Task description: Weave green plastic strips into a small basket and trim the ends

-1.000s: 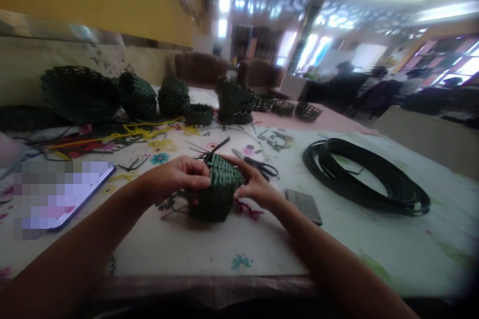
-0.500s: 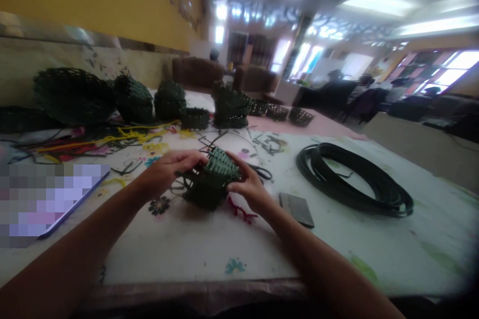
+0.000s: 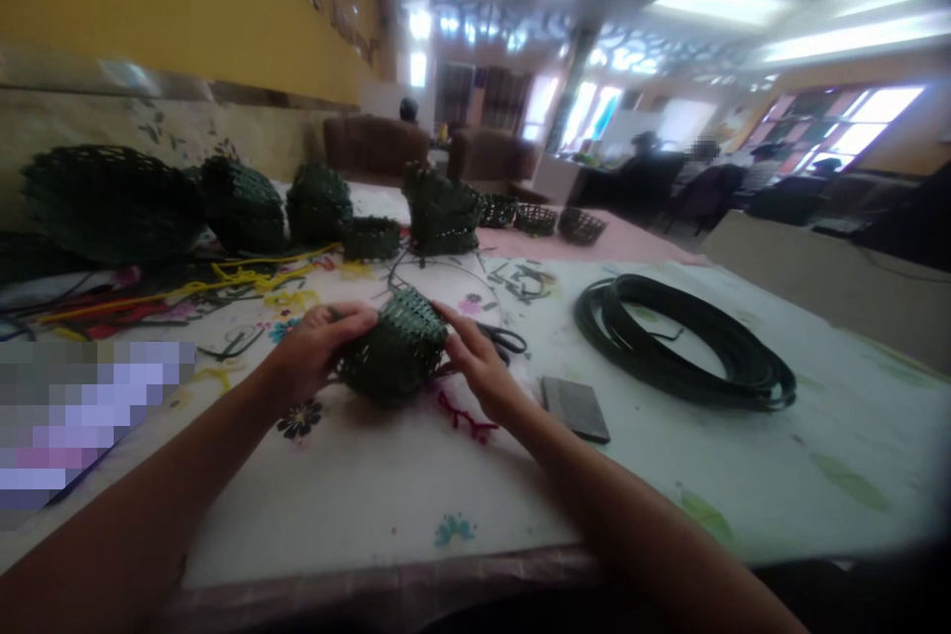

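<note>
Fingers of the left hand [image 3: 319,342] make a closed, pinched grip at the 10 o'clock shoulder of a dark green basket [image 3: 393,357]; whether they nip the wall itself or a loose strip, I cannot tell. At 2 to 3 o'clock the right hand [image 3: 479,362] is half curled around the opposite side, fingers along the upper wall and thumb bent in.

The basket sits between both hands, low over the tabletop [image 3: 364,515]; whether its underside touches is unclear. It should be light and springy, stiff enough to keep its shape, rather slick, and hardly fragile, though loose ends could slip. Opposite side walls seem the best hold. It is tilted, its paler face turned up toward 1 o'clock; it is only slightly longer than wide, its long axis seemingly running from 7 to 1. Where the mouth points is hidden.

Beyond, scissors [image 3: 505,339] lie at 3 o'clock, a grey block [image 3: 576,408] at 4, a coil of dark strip [image 3: 613,337] at 3, and an upright basket [image 3: 442,210] at 12.
</note>
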`<state>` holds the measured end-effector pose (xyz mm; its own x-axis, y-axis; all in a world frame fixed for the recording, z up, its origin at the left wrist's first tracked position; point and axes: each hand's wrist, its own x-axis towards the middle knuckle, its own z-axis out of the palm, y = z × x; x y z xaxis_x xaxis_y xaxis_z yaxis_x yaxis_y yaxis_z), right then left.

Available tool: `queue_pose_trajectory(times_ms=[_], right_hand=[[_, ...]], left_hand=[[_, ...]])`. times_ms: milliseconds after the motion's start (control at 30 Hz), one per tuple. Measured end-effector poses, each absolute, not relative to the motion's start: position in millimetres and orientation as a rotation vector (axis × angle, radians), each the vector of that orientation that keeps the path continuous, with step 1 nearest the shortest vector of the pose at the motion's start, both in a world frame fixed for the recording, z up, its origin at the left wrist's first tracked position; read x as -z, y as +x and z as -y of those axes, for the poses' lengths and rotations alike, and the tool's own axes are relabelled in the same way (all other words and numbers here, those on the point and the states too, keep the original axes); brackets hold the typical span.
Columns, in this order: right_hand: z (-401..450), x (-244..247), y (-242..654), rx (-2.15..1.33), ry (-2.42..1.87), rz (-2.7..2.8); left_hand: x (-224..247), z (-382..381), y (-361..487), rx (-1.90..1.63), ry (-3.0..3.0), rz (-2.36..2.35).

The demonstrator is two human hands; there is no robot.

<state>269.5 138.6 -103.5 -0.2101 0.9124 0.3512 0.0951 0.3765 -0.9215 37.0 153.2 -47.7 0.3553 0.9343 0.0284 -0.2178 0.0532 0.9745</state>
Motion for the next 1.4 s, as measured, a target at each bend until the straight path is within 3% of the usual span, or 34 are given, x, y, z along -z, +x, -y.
queue_pose_trajectory(times_ms=[333, 1000, 1400], right_hand=[[-147, 92, 286, -1.282, -0.771, 1.662], [-142, 92, 279, -1.133, -0.877, 1.614], [-139, 91, 278, -1.190, -0.845, 1.564]], left_hand=[[50, -153, 36, -0.928, 1.074, -0.759], [45, -147, 38, -1.179, 1.150, -0.952], [35, -146, 30, -0.943, 1.330, -0.937]])
